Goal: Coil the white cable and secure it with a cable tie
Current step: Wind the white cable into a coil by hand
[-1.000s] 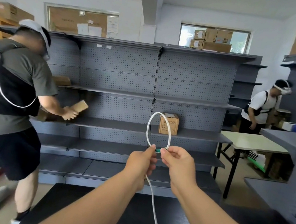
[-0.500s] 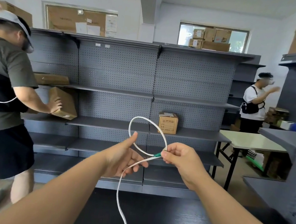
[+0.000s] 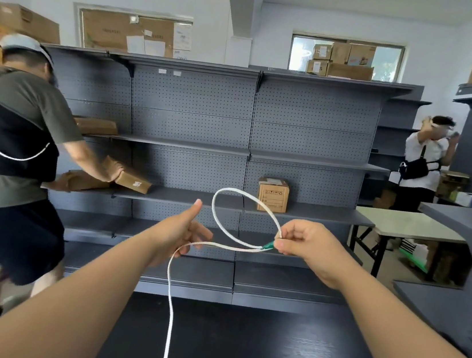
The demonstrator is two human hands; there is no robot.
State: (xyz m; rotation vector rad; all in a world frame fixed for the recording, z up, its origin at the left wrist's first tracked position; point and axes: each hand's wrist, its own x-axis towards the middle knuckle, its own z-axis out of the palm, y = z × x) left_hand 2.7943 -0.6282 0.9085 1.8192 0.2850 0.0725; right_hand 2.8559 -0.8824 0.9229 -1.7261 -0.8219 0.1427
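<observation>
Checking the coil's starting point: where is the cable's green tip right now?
Head view, just right of centre: the right hand pinches the green tip where the white cable closes its loop.

The left hand (image 3: pixel 182 232) has left the right hand (image 3: pixel 306 248) and moved off to the left, thumb up, with the white cable (image 3: pixel 171 305) now running across its fingers (image 3: pixel 203 234) before dropping to the counter (image 3: pixel 237 344). The loop (image 3: pixel 226 195), upright a second ago, has widened and leans left. The person on the left (image 3: pixel 15 134) has lowered a brown box (image 3: pixel 132 180) onto the shelf; the person at the right (image 3: pixel 424 161) has raised both arms to head height.
</observation>
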